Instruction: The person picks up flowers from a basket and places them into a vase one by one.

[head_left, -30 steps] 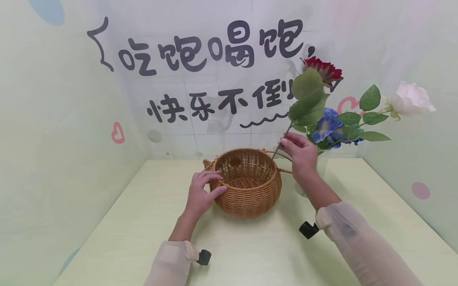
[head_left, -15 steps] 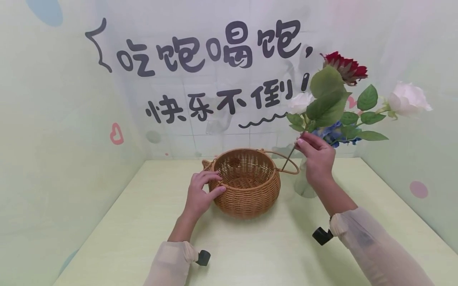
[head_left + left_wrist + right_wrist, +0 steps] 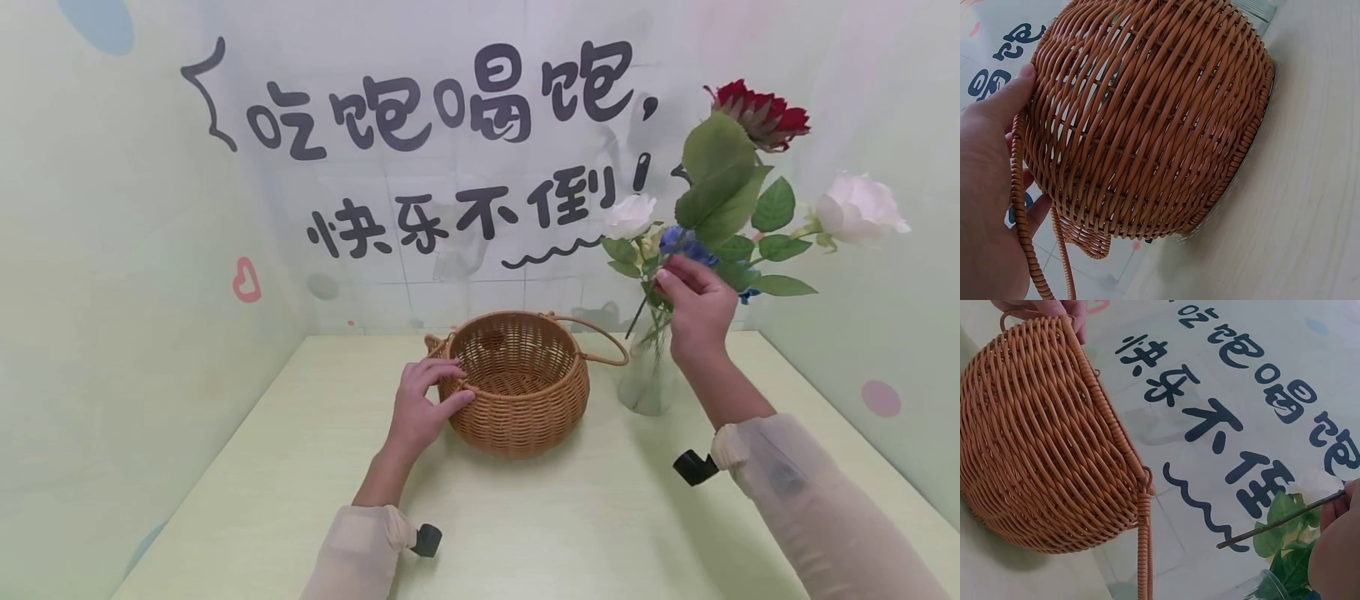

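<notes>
A round woven wicker basket (image 3: 517, 429) stands upright on the table. My left hand (image 3: 422, 408) grips its left rim, thumb outside and fingers reaching over the edge; in the left wrist view the thumb (image 3: 1019, 87) lies against the weave. My right hand (image 3: 702, 310) pinches the thin stem (image 3: 1279, 522) of a red flower (image 3: 768, 121) with large green leaves (image 3: 716, 187). The bare stem end points down and left, overlapping the glass vase (image 3: 643, 387) in the head view. Blue flowers (image 3: 678, 242), a white rose (image 3: 632, 215) and a pale pink rose (image 3: 862, 207) rise around it.
The basket's right handle (image 3: 624, 348) hangs out sideways towards the vase. Behind stands a wall (image 3: 360, 300) with large dark lettering, and side walls (image 3: 862, 333) close in the pale table (image 3: 525, 525).
My right hand has carried the red flower right and slightly up, from beside the basket's handle to the vase. The left hand and basket have stayed in place.
</notes>
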The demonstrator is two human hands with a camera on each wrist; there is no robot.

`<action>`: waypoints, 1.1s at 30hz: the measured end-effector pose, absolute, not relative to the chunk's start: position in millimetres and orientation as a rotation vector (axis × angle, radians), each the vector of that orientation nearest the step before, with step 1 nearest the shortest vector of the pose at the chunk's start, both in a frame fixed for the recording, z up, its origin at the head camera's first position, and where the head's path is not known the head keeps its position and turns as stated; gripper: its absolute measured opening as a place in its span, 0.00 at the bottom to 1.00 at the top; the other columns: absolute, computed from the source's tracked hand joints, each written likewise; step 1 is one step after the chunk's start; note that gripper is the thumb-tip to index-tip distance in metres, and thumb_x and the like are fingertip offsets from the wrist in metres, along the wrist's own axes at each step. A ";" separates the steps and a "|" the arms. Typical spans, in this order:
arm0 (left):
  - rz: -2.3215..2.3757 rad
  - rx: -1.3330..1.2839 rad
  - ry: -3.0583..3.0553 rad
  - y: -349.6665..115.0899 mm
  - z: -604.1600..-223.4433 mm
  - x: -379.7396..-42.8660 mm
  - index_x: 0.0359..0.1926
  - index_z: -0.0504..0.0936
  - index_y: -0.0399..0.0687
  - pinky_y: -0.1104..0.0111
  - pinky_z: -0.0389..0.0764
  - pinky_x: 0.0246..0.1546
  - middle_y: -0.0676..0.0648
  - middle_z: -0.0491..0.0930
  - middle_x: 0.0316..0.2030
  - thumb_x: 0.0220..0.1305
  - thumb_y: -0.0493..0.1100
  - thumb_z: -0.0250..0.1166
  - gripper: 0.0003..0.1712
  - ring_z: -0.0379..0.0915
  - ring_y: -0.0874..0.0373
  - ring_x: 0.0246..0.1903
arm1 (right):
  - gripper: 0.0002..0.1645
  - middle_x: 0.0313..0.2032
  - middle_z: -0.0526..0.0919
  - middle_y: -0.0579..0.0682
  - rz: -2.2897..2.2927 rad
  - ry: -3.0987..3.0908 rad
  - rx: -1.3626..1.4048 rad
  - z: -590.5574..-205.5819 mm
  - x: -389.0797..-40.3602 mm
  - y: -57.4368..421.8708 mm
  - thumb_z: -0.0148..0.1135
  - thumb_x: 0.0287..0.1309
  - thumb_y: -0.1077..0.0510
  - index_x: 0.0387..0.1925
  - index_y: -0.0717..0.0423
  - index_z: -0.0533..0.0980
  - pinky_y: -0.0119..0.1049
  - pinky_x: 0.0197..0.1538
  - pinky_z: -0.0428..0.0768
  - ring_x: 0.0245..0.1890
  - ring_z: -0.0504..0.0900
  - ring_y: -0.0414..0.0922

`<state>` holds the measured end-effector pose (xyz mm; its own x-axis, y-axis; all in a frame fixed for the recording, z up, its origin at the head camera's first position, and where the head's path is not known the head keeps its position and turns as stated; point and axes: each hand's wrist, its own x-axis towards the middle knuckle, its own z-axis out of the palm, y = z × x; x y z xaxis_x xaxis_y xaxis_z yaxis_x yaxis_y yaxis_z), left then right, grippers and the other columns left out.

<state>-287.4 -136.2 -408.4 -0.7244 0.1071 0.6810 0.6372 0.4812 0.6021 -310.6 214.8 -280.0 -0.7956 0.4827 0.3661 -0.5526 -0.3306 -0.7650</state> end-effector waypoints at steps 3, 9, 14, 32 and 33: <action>-1.208 -0.608 -2.164 -136.1 -408.3 -286.8 0.40 0.85 0.43 0.55 0.67 0.45 0.44 0.80 0.50 0.52 0.46 0.76 0.16 0.65 0.52 0.48 | 0.13 0.31 0.84 0.53 2.141 -1.248 0.081 -275.8 -313.8 221.4 0.66 0.50 0.77 0.39 0.66 0.84 0.30 0.34 0.81 0.30 0.82 0.43; -1.211 -0.604 -2.164 -136.7 -407.7 -285.6 0.40 0.85 0.45 0.53 0.68 0.45 0.46 0.80 0.50 0.52 0.45 0.76 0.15 0.65 0.53 0.48 | 0.13 0.30 0.84 0.51 2.085 -1.271 0.050 -267.5 -319.8 228.6 0.67 0.50 0.75 0.39 0.65 0.84 0.30 0.34 0.81 0.31 0.82 0.42; -1.218 -0.597 -2.164 -136.9 -407.7 -285.6 0.40 0.85 0.46 0.49 0.69 0.46 0.49 0.80 0.50 0.52 0.46 0.76 0.15 0.65 0.53 0.48 | 0.13 0.30 0.84 0.50 2.045 -1.302 0.024 -262.8 -323.3 230.3 0.68 0.51 0.74 0.40 0.64 0.85 0.29 0.35 0.81 0.32 0.82 0.41; -1.238 -0.618 -2.146 -135.2 -409.9 -286.8 0.40 0.85 0.45 0.51 0.68 0.45 0.48 0.80 0.50 0.52 0.45 0.76 0.16 0.65 0.54 0.48 | 0.14 0.35 0.84 0.47 1.855 -1.337 -0.024 -263.0 -330.5 234.6 0.71 0.51 0.69 0.42 0.58 0.85 0.29 0.47 0.76 0.38 0.81 0.40; -1.238 -0.617 -2.145 -135.3 -409.7 -286.5 0.40 0.85 0.44 0.50 0.68 0.45 0.48 0.80 0.50 0.51 0.45 0.76 0.16 0.65 0.54 0.48 | 0.14 0.35 0.84 0.47 1.859 -1.352 -0.034 -264.2 -330.6 234.6 0.70 0.52 0.69 0.43 0.59 0.85 0.30 0.47 0.76 0.38 0.81 0.40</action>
<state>-286.5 -135.3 -409.7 -0.7245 0.1024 0.6816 0.6414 0.4622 0.6123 -330.6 234.6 -264.2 -0.6653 0.6178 0.4192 -0.5890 -0.0893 -0.8032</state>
